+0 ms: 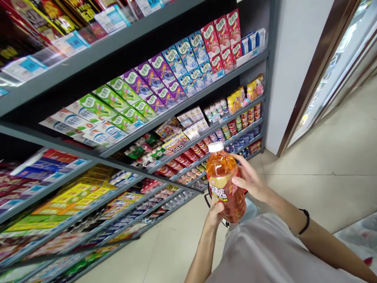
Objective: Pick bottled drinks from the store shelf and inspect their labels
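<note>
I hold an amber drink bottle (225,181) with a white cap and a red and yellow label upright in front of me, over the shop floor. My left hand (214,214) grips it from below, fingers wrapped round its lower part. My right hand (249,179) is pressed against its right side, fingers curled on the label. A black band sits on my right wrist. Under the bottle a dark handle of something I cannot make out shows partly.
Grey shop shelves (182,104) run along the left, packed with coloured drink cartons, small bottles, cans and snack packs. A white wall and a brown-framed glass door (321,74) stand at the right. Pale tiled floor (330,169) stretches between them.
</note>
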`<state>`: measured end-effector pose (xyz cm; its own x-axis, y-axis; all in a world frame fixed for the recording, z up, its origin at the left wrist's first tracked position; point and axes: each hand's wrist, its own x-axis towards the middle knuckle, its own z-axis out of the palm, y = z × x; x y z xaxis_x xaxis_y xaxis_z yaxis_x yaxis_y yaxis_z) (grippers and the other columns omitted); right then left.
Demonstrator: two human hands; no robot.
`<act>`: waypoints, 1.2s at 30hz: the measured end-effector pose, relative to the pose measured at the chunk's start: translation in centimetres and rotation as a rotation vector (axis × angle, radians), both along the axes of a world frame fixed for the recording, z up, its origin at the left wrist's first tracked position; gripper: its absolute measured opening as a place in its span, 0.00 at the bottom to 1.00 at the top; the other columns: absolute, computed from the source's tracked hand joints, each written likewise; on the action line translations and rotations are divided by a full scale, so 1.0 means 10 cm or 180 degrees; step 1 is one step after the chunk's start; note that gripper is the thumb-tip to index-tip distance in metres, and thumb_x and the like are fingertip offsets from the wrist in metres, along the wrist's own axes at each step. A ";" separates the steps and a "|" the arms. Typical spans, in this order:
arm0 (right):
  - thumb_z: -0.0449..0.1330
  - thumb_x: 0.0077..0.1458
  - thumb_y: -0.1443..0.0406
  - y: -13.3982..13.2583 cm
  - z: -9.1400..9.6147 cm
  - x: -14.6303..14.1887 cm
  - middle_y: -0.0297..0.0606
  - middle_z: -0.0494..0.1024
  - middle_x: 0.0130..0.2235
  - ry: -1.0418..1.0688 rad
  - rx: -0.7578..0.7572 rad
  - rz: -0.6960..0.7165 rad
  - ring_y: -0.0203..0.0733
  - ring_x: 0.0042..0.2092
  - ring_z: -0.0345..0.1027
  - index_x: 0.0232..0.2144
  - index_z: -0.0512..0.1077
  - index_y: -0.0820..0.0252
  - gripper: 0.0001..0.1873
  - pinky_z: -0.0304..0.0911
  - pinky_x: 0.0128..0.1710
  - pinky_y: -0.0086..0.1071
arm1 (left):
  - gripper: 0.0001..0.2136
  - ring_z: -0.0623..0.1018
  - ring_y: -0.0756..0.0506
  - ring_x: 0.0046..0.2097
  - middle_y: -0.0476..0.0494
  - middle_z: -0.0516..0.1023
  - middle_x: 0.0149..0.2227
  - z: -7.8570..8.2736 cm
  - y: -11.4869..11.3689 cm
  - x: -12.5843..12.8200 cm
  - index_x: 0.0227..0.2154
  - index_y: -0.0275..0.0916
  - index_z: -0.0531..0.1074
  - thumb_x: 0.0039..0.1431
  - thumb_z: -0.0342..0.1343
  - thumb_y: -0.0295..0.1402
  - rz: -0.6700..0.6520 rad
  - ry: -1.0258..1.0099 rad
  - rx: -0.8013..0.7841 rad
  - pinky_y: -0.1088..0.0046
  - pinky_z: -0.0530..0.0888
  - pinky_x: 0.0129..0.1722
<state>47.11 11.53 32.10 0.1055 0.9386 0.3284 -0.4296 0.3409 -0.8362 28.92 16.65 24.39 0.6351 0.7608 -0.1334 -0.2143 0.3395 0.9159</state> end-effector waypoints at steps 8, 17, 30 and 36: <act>0.72 0.58 0.62 0.07 -0.02 -0.07 0.44 0.72 0.65 -0.0424 0.0084 -0.0788 0.50 0.65 0.69 0.65 0.65 0.51 0.36 0.67 0.65 0.41 | 0.44 0.80 0.26 0.56 0.33 0.82 0.48 -0.08 0.04 0.00 0.48 0.39 0.77 0.31 0.73 0.64 -0.0005 0.0012 -0.0117 0.46 0.76 0.56; 0.74 0.56 0.59 0.15 -0.15 -0.12 0.42 0.75 0.60 -0.0538 -0.0124 -0.1298 0.50 0.60 0.73 0.64 0.64 0.50 0.38 0.69 0.62 0.41 | 0.43 0.77 0.29 0.61 0.34 0.79 0.58 -0.09 0.04 0.08 0.58 0.40 0.73 0.40 0.74 0.58 0.0642 -0.0163 0.0202 0.53 0.75 0.61; 0.74 0.52 0.51 0.20 -0.07 -0.08 0.42 0.81 0.53 0.0168 -0.0433 0.0461 0.50 0.54 0.77 0.61 0.67 0.56 0.39 0.75 0.54 0.41 | 0.42 0.78 0.22 0.57 0.34 0.84 0.43 0.02 -0.19 0.07 0.46 0.39 0.83 0.36 0.64 0.69 -0.0380 -0.0768 -0.1124 0.46 0.78 0.52; 0.77 0.51 0.56 0.16 0.02 -0.13 0.43 0.79 0.55 -0.0087 -0.0131 -0.0078 0.50 0.54 0.76 0.61 0.67 0.55 0.40 0.73 0.54 0.40 | 0.40 0.83 0.29 0.49 0.38 0.85 0.44 -0.08 -0.07 -0.08 0.47 0.40 0.82 0.37 0.69 0.67 -0.0268 -0.0491 -0.1006 0.50 0.78 0.52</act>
